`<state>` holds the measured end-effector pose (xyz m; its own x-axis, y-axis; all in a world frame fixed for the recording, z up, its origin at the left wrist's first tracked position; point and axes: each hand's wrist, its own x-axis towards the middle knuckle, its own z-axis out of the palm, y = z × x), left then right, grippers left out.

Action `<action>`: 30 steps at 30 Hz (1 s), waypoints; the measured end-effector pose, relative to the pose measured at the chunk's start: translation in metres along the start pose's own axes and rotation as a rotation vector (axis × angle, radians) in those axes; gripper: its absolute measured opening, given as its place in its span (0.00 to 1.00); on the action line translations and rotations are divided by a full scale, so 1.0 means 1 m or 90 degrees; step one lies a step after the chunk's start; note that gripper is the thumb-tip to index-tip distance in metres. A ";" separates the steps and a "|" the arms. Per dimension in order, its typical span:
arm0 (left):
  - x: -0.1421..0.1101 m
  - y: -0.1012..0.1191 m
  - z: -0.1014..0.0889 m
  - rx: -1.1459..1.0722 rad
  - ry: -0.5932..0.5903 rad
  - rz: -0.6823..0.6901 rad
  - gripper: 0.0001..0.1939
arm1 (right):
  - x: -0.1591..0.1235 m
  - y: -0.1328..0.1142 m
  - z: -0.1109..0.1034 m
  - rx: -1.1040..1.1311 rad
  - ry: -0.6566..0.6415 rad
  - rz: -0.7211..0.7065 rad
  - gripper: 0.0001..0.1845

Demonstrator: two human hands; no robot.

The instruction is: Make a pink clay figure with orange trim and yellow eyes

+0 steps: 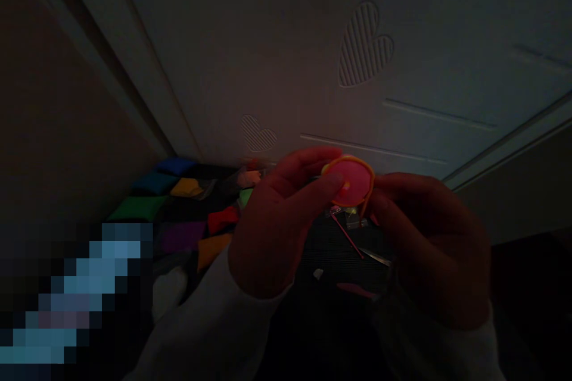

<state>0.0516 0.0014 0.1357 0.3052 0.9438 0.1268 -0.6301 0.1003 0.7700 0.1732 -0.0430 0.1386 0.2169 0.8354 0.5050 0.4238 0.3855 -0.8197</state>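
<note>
Lying packs: a blue pack [176, 165], a teal pack [154, 182] and a green pack [138, 208] sit far left on the dark surface [315, 253]. A purple pack [183, 237], a red pack [222, 219] and an orange pack [213, 250] sit nearer the hands. I can't tell what they hold.
Clear bag [203, 189]: something yellow shows in it.
Small clear case [356, 222]: a yellow-green bit shows at its top; too dim to tell if it is inside.
Pink disc [357, 175]: round and bright, up in the air between the 2 hands. An orange strip [372, 174] runs along its rim, with 1 loose end hanging down.
Left hand [277, 214]: gripping the disc, thumb on the pink face.
Right hand [440, 238]: fingertips at the disc's right edge, by the strip; I can't tell if they pinch it.
Pink stick [348, 236]: lies under the disc, near a silver pointed tool [376, 257].
Wall [286, 53]: 2 stripy hearts [364, 47].
</note>
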 end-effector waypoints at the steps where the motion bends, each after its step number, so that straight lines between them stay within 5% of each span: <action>1: 0.000 0.000 0.000 -0.003 -0.004 0.002 0.10 | 0.000 0.000 0.000 0.000 -0.001 -0.002 0.10; 30: 0.002 -0.002 -0.002 -0.018 -0.022 -0.007 0.10 | 0.002 0.004 0.000 -0.056 0.021 -0.088 0.16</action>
<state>0.0515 0.0035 0.1333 0.3361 0.9314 0.1397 -0.6458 0.1199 0.7541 0.1755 -0.0399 0.1360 0.1789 0.7633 0.6208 0.5265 0.4587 -0.7158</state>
